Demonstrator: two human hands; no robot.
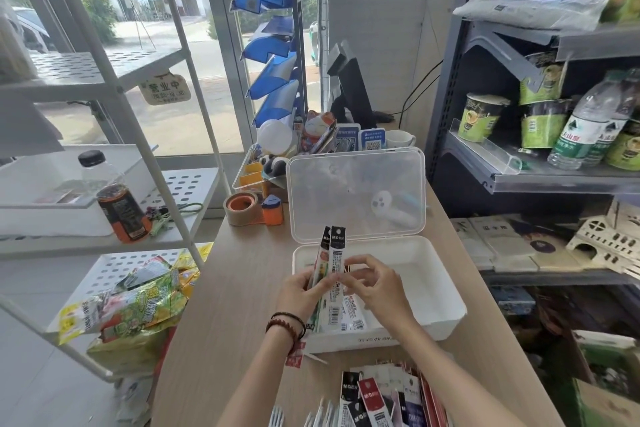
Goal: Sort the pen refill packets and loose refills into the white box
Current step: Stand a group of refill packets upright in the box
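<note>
box (446, 291) on table (221, 288) | lid (356, 194) upright behind | packets (353, 314) in box | packet pile (381, 395) before box | tape (242, 208) behind-left

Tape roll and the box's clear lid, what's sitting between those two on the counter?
In the head view, a small orange-and-blue item stands between the tape roll and the clear lid, right beside the roll.

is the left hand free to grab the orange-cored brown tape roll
Likely not yet: the left hand holds black-topped refill packets, filling its grip, though the path to the brown tape roll looks clear.
</note>
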